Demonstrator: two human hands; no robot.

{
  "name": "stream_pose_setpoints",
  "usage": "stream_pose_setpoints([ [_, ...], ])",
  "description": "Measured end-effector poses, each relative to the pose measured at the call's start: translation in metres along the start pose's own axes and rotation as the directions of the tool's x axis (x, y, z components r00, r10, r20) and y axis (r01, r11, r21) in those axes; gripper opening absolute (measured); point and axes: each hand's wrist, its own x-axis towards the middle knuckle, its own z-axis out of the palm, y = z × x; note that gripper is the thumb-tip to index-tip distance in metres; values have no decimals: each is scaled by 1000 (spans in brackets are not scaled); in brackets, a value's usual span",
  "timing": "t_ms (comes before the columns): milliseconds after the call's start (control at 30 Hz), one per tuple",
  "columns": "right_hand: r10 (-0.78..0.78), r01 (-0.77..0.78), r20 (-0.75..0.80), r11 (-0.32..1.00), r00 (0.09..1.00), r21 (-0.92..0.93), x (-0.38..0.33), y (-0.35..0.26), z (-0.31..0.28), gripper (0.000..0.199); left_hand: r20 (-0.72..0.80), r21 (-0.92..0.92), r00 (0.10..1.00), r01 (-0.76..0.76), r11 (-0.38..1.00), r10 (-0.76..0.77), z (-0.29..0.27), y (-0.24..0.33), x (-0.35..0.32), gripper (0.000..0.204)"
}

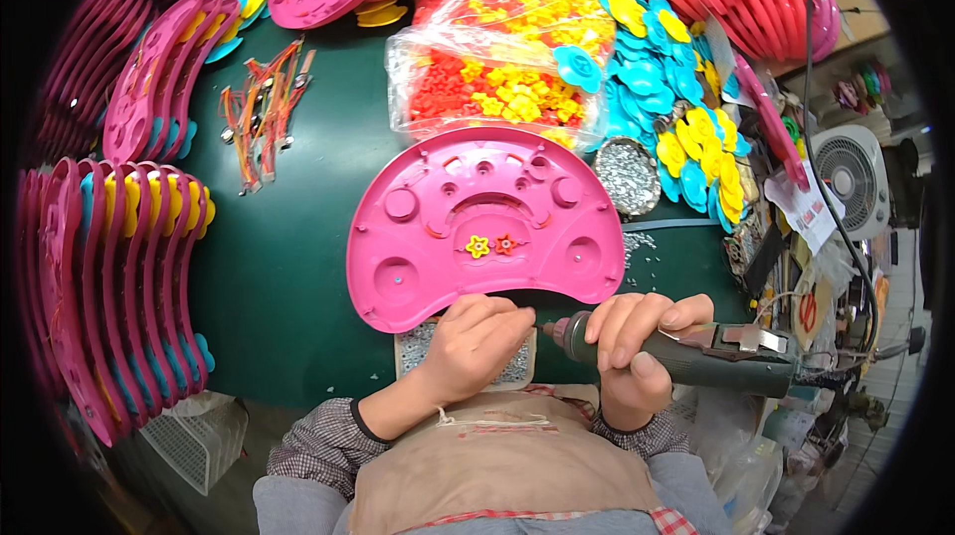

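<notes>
My right hand [642, 346] is wrapped round a dark electric screwdriver [736, 360], its bit aimed left toward my other hand. The fingers of my left hand [479, 344] are pinched together close to the bit; whatever they hold is too small to make out. Under that hand lies a shallow tray [515, 366] of small metal parts, partly covered by it. Just beyond my hands a pink curved plastic panel [453, 281] rests on the table, its moulded inner side up. A yellow flower-shaped piece [477, 247] and a red flower-shaped piece [505, 244] sit side by side in its middle.
Behind the panel lies a clear bag [497, 68] of red and yellow pieces. A round dish [627, 177] of metal parts stands beside blue and yellow flower shapes [647, 78]. Pink panels [119, 286] are stacked left. Wired parts [267, 112] lie on the green table [269, 276].
</notes>
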Motion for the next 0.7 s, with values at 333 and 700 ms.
stream_pose_setpoints([
  [333, -75, 63, 269, 997, 960, 55, 37, 84, 39, 47, -184, 192, 825, 564, 803, -535, -68, -33, -41, 127],
  [700, -20, -3, 331, 998, 943, 70, 35, 129, 80, 43, -252, 108, 794, 591, 799, -553, -61, -36, -43, 122],
])
